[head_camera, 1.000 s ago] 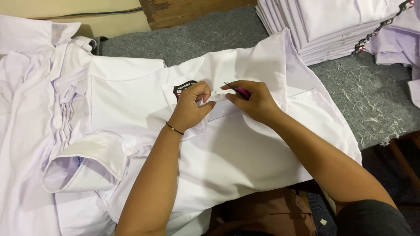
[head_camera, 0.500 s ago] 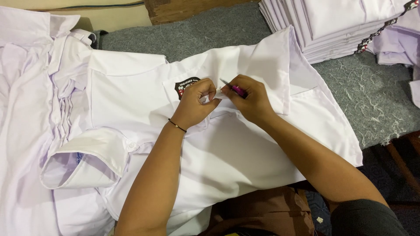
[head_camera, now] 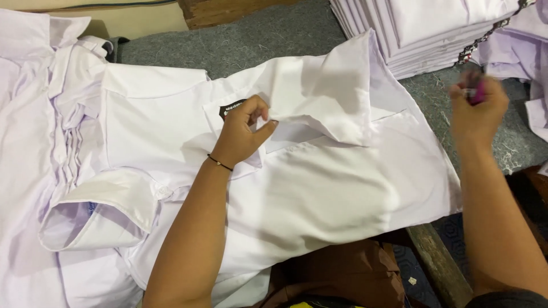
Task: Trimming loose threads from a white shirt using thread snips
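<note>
Pinning: left hand [head_camera: 244,132] presses the white shirt [head_camera: 319,188], fingers curled, thumb out, pinching fabric beside the dark crest patch [head_camera: 230,108] so the cloth stays flat.
Head view, shirt: spread mid-table on grey felt [head_camera: 257,40]; thin, smooth cotton, collar [head_camera: 97,214] folded at near left.
Right hand [head_camera: 478,105]: lifted clear at right, blurred, closed round a small pink tool [head_camera: 478,91].
Far right: stack of folded shirts [head_camera: 422,28], square-edged.
Left: crumpled shirts [head_camera: 28,114].
</note>
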